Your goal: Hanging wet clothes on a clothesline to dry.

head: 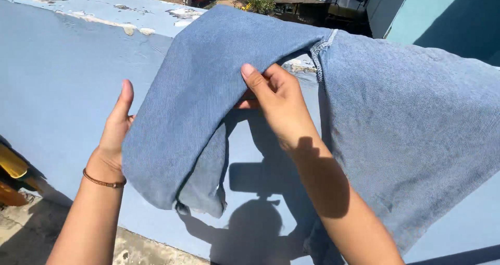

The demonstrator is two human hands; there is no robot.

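Center frame: right hand [278,101] fingers pinch jeans [396,124] fold over blue wall [57,83]; left hand [115,127] fingers flat behind the leg, grip unclear.

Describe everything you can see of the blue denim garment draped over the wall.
The denim garment is light blue, woven cotton by its look, with a stitched seam edge near the wall top. It hangs folded over the pale blue painted wall, one part falling at right, another drooping at left to a hem. Sunlight falls on it, casting shadows below. The right hand pinches a fold near the top; the left hand presses flat against the left edge.
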